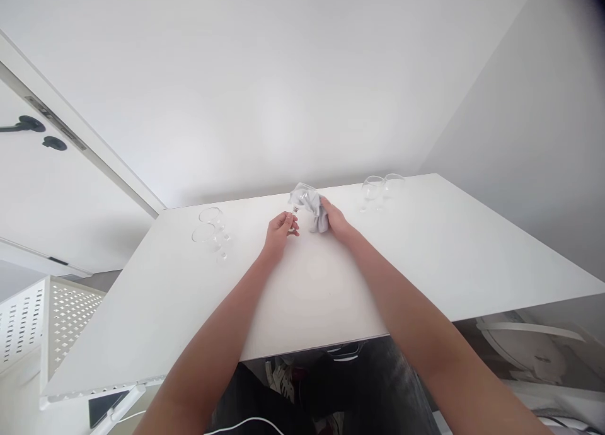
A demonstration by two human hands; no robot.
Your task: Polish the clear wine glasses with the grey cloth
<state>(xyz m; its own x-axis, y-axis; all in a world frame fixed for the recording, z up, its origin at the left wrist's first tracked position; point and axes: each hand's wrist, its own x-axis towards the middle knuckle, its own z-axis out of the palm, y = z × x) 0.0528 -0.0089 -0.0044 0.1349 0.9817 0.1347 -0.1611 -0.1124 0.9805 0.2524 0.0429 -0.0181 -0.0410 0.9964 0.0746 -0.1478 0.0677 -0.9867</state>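
Note:
A clear stemmed wine glass (295, 209) is gripped low, at its stem, by my left hand (282, 227), whose fingers are closed. Over and around the glass's bowl lies a light grey cloth (312, 202), with folds hanging down on the right side. My right hand (334, 218) is closed on that cloth at the bowl's right. Much of the bowl is hidden by the fabric. Both hands are above the far middle of the white table (312, 296).
Two clear glasses (204, 233) stand on the table to the left. Two more glasses (373, 188) stand at the far right, close to the wall (283, 94). A white perforated rack (70, 309) is beside the table's left edge.

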